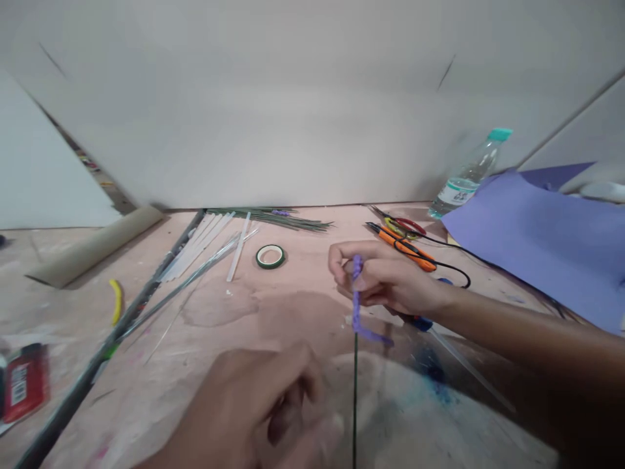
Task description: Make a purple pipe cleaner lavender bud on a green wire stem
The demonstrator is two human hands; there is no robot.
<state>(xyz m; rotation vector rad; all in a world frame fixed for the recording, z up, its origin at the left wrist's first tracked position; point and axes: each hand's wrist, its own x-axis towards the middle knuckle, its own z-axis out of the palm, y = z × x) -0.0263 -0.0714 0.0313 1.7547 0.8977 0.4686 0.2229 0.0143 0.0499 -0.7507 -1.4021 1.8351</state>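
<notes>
Pinched in my right hand (385,277) is a purple strip (356,312), wound around the upper part of a thin green wire stem (355,397). The strip's loose end sticks out to the right below my fingers. The stem hangs down toward the bottom edge. My left hand (273,404) is at the lower middle, left of the stem and apart from it, smeared by motion, its fingers bent; whether it holds anything is unclear.
Green tape roll (270,256), green wires (293,221) and white glue sticks (198,247) lie behind. Orange cutter (415,255), pliers (405,227), bottle (463,179) and purple sheet (547,228) are at right. Cardboard tube (97,247) and red container (27,384) are at left.
</notes>
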